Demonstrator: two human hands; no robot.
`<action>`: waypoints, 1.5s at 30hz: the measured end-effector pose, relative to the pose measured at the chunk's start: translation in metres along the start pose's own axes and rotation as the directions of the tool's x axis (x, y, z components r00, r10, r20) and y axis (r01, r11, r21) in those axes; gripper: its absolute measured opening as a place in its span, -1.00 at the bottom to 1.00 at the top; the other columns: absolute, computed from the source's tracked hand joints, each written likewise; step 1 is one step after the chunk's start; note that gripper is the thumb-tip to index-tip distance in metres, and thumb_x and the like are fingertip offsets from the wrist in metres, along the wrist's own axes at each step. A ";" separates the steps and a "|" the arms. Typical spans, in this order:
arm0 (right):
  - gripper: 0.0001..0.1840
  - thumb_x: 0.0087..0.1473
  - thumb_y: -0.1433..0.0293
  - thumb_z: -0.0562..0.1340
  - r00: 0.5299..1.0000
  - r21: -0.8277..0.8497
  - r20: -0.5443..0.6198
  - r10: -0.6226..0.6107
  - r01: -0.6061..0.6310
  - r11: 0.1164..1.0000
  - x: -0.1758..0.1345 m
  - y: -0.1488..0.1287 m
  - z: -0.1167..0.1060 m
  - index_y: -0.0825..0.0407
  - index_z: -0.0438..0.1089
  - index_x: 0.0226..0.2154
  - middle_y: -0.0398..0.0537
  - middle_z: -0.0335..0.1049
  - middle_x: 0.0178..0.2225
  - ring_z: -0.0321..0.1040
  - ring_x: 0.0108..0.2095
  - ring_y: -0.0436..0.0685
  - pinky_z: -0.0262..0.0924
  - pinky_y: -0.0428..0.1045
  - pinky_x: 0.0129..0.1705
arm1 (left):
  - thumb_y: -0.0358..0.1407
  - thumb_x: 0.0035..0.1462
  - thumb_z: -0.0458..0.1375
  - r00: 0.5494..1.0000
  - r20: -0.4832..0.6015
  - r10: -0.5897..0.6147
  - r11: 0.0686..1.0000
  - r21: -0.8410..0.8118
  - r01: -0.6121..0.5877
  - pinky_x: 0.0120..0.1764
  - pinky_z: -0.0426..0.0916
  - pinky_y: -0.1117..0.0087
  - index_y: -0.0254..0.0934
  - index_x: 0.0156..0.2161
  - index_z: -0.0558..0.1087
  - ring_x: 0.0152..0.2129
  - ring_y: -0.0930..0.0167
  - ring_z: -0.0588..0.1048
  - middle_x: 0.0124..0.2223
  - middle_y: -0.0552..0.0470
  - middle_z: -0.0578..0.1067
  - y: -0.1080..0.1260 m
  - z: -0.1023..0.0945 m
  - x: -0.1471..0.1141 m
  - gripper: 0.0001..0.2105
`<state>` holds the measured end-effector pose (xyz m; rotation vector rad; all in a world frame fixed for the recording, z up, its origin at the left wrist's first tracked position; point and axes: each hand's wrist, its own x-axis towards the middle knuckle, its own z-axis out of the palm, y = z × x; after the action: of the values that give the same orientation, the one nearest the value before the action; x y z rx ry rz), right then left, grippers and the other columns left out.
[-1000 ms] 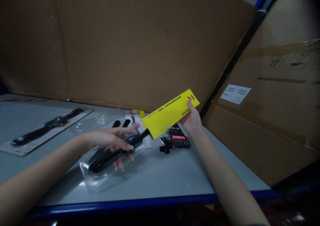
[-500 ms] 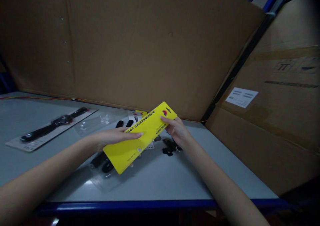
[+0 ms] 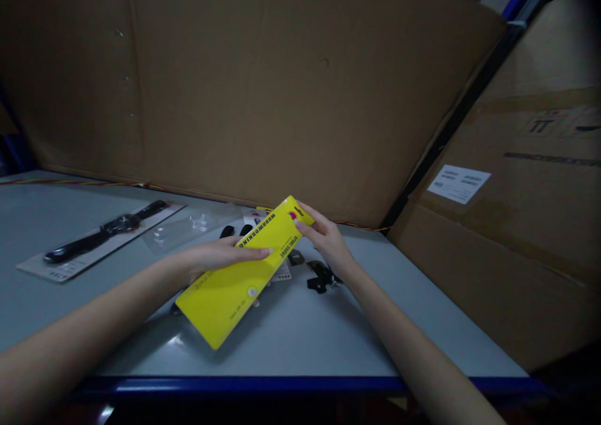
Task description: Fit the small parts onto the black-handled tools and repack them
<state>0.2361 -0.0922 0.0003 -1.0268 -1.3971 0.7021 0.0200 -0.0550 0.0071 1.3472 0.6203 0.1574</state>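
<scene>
A yellow backing card (image 3: 225,293) printed "WOODWORKING" and "SPOKE SHAVE" is held tilted above the table. My left hand (image 3: 213,254) grips its left edge, thumb flat on the face and other fingers mostly hidden beneath. At the upper right end, by the hang slot, my right hand (image 3: 328,240) pinches the card between thumb and fingers. Two black handle ends (image 3: 227,231) poke out behind the card. Black tool parts (image 3: 320,276) lie on the table below my right hand. Whatever lies directly under the card is mostly hidden.
A packaged black spokeshave (image 3: 122,223) on a pale card lies at left. Beside it is a clear plastic blister shell (image 3: 188,228). Large cardboard sheets (image 3: 282,99) wall the back, and a cardboard box (image 3: 479,237) stands at right. A blue edge (image 3: 253,385) borders the grey table (image 3: 328,343).
The yellow card has shifted down and left, now covering the clear blister and black handle that showed below it. My right hand has moved slightly left with it.
</scene>
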 end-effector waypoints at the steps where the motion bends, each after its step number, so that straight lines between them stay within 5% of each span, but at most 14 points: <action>1: -0.49 -0.18 0.25 0.29 1.000 -0.013 -0.003 0.001 -0.001 1.000 0.000 0.001 0.000 -0.15 0.32 -0.08 -0.13 0.23 0.02 0.20 -0.02 0.13 0.22 0.02 -0.10 | -0.14 -0.04 0.15 1.000 0.004 -0.005 1.000 0.009 0.005 -0.37 0.36 0.32 -0.30 -0.07 0.30 -0.47 0.35 0.49 -0.36 -0.05 0.50 0.000 0.000 0.000 -0.57; 7: -0.54 -0.15 0.24 0.26 0.998 0.095 -0.014 0.069 -0.067 0.993 0.003 0.001 -0.011 -0.11 0.29 -0.11 -0.07 0.34 -0.13 0.32 -0.18 0.11 0.30 -0.02 -0.29 | -0.21 -0.08 0.19 1.000 -0.013 0.013 0.996 0.088 -0.012 -0.34 0.35 0.30 -0.29 -0.10 0.30 -0.43 0.35 0.50 -0.33 -0.03 0.50 0.002 0.003 0.000 -0.61; 11: -0.36 -0.28 0.31 0.34 0.981 0.147 0.011 0.195 -0.195 0.970 0.004 0.001 -0.016 -0.13 0.19 -0.07 -0.10 0.41 -0.26 0.39 -0.32 0.11 0.34 -0.01 -0.42 | -0.30 -0.12 0.22 0.997 0.063 0.044 0.991 0.123 -0.051 -0.30 0.35 0.29 -0.26 -0.09 0.29 -0.39 0.34 0.50 -0.24 -0.02 0.50 0.001 0.005 -0.003 -0.58; 16: -0.61 -0.33 0.29 0.36 0.966 0.084 -0.029 0.255 -0.252 0.964 0.008 0.000 -0.030 0.05 0.37 -0.34 -0.04 0.45 -0.36 0.41 -0.43 0.10 0.33 -0.07 -0.54 | -0.38 -0.21 0.26 0.999 -0.022 0.026 0.994 0.110 -0.023 -0.27 0.35 0.29 -0.22 0.05 0.14 -0.31 0.31 0.48 -0.13 -0.07 0.46 0.009 0.008 -0.007 -0.34; 23: -0.67 -0.36 0.36 0.38 0.932 0.161 -0.277 0.233 -0.194 0.968 0.012 -0.004 -0.045 0.05 0.37 -0.42 -0.05 0.46 -0.39 0.40 -0.46 0.08 0.32 -0.05 -0.51 | -0.28 -0.15 0.21 0.991 -0.128 0.047 0.975 0.222 -0.018 -0.30 0.37 0.30 -0.22 -0.01 0.26 -0.23 0.25 0.45 -0.11 -0.09 0.46 0.016 -0.016 -0.011 -0.49; 33: -0.54 -0.50 0.42 0.43 0.939 0.188 -0.224 0.259 -0.220 0.957 0.012 0.003 -0.037 0.04 0.21 -0.49 -0.13 0.42 -0.43 0.40 -0.42 0.09 0.32 0.00 -0.39 | -0.38 -0.23 0.24 0.997 -0.060 0.057 0.943 0.332 -0.034 -0.23 0.33 0.29 -0.26 -0.08 0.28 -0.26 0.30 0.45 -0.13 -0.06 0.48 0.009 -0.019 -0.012 -0.50; 38: -0.55 -0.47 0.39 0.41 0.947 0.191 -0.209 0.242 -0.204 0.960 0.012 0.000 -0.033 0.04 0.22 -0.46 -0.12 0.42 -0.39 0.39 -0.37 0.10 0.31 0.01 -0.33 | -0.23 -0.10 0.18 0.989 -0.076 0.126 0.922 0.376 -0.089 -0.32 0.33 0.33 -0.23 -0.09 0.30 -0.31 0.32 0.46 -0.14 -0.06 0.47 0.007 -0.015 -0.009 -0.60; 41: -0.58 -0.39 0.35 0.39 0.955 0.235 -0.186 0.230 -0.184 0.954 0.012 -0.003 -0.034 0.02 0.25 -0.40 -0.10 0.43 -0.34 0.39 -0.31 0.11 0.30 0.02 -0.28 | -0.17 -0.07 0.14 0.939 -0.152 0.310 0.816 0.548 -0.181 -0.36 0.31 0.36 -0.20 -0.09 0.33 -0.34 0.31 0.45 -0.18 -0.04 0.48 0.010 -0.014 -0.009 -0.62; 43: -0.60 -0.29 0.28 0.35 0.957 0.249 -0.186 0.223 -0.174 0.953 0.013 -0.006 -0.036 -0.01 0.28 -0.33 -0.09 0.42 -0.27 0.38 -0.25 0.11 0.28 0.02 -0.23 | -0.16 -0.04 0.11 0.855 -0.217 0.470 0.665 0.725 -0.182 -0.34 0.28 0.35 -0.18 -0.06 0.32 -0.31 0.28 0.43 -0.17 -0.06 0.47 0.017 -0.014 -0.013 -0.61; 45: -0.63 -0.21 0.25 0.31 0.950 0.244 -0.227 0.212 -0.155 0.957 0.012 -0.007 -0.040 -0.05 0.29 -0.27 -0.10 0.40 -0.20 0.35 -0.18 0.11 0.25 0.03 -0.17 | -0.14 0.01 0.05 0.755 -0.286 0.590 0.483 0.874 -0.047 -0.28 0.25 0.29 -0.14 0.01 0.29 -0.28 0.22 0.41 -0.15 -0.08 0.44 0.025 -0.014 -0.021 -0.59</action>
<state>0.2751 -0.0906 0.0168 -1.0359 -0.9866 0.8159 0.0016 -0.0467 0.0361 2.4324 0.9851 0.6871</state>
